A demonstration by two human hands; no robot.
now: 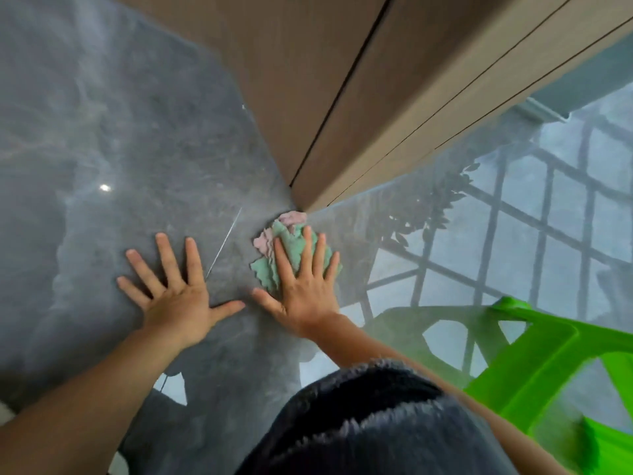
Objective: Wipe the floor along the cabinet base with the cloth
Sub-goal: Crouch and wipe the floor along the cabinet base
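A dark fuzzy garment (pixel 370 423) lies nearest the camera. The right hand (pixel 305 286) presses flat, fingers spread, on the crumpled cloth (pixel 274 269), not clenching it. The cloth touches the floor (pixel 137 149) at the cabinet corner (pixel 301 200), ahead of the palm. The left hand (pixel 174 293) rests released on the floor, empty.

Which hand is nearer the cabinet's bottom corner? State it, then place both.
Right. The right hand presses the cloth just below the cabinet corner; the left hand lies flat on the floor, farther left.
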